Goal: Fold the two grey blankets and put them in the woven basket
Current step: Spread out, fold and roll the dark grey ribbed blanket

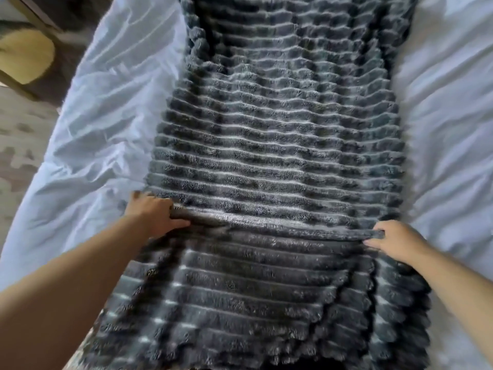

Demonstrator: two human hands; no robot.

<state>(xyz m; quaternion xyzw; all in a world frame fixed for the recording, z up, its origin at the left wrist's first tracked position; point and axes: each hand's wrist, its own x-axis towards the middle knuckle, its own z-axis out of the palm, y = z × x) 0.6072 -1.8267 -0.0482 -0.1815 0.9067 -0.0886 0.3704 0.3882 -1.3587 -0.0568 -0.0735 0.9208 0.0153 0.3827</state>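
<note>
Both hands pinch the near edge of a ribbed grey blanket (280, 134): left hand (152, 213) and right hand (394, 240) grip its 2 corners. It lies as a long strip on the white bed (106, 116), already narrowed. Judging by this, crosswise folds remain; blanket 2 and the basket are out of view.

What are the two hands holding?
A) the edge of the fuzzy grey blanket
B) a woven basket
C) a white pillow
A: the left hand and the right hand each grip one end of a raised edge of the grey blanket, which lies spread on the white bedding.
</note>
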